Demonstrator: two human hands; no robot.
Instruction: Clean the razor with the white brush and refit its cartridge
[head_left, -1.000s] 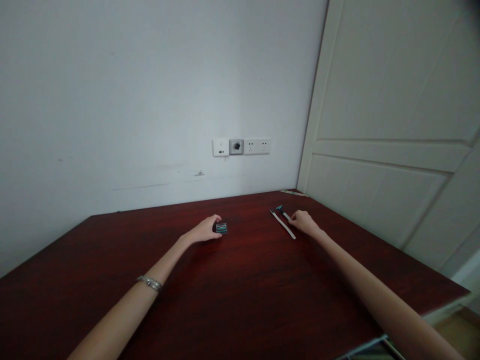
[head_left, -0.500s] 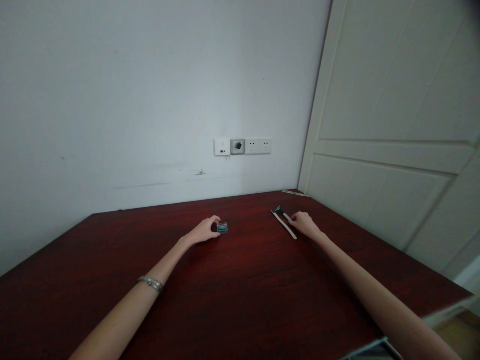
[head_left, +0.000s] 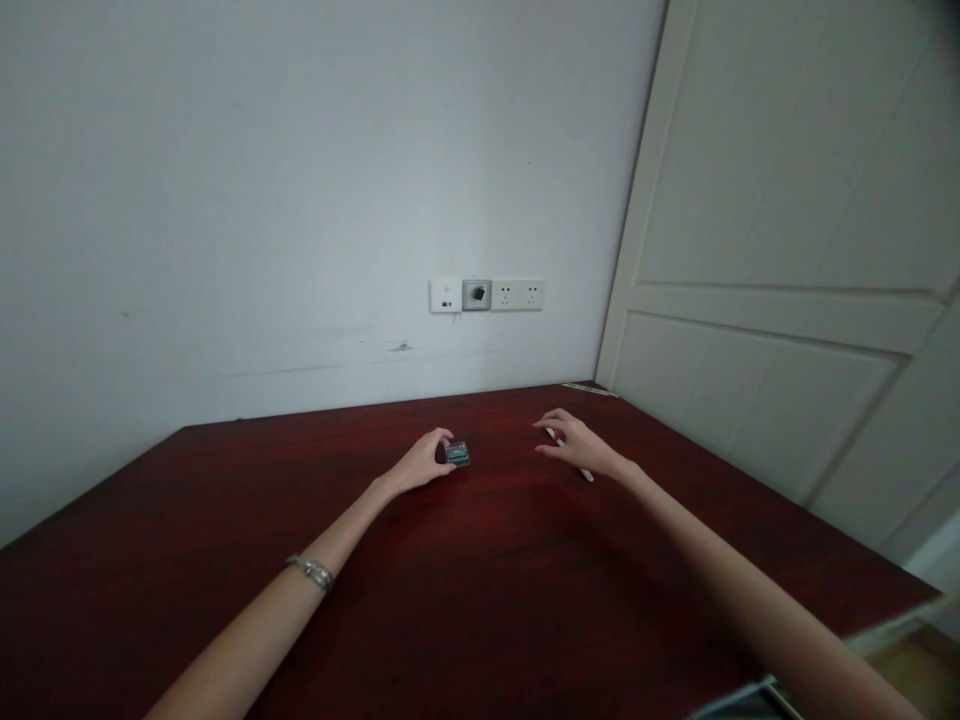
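Note:
My left hand (head_left: pixel 424 461) grips a small clear plastic box (head_left: pixel 457 454) by its left side, thumb at the near edge and fingers at the far edge. Something teal shows inside the box, but its kind is too small to tell. To the right, my right hand (head_left: pixel 576 443) has its thumb and fingers spread and holds nothing visible. It hovers over or beside a slim white handle (head_left: pixel 587 476) lying on the table. The hand hides most of that handle and whatever lies at its far end.
The dark red wooden table (head_left: pixel 420 610) meets a white wall with a row of sockets (head_left: pixel 517 295). A pale panelled door or cabinet front (head_left: pixel 757 370) borders the right side. A flat printed strip (head_left: pixel 590 389) lies in the far right corner.
My left hand has shifted slightly right with the clear box. My right hand has let go of a dark-headed handle, opened, and moved left over the spot where both handles lay.

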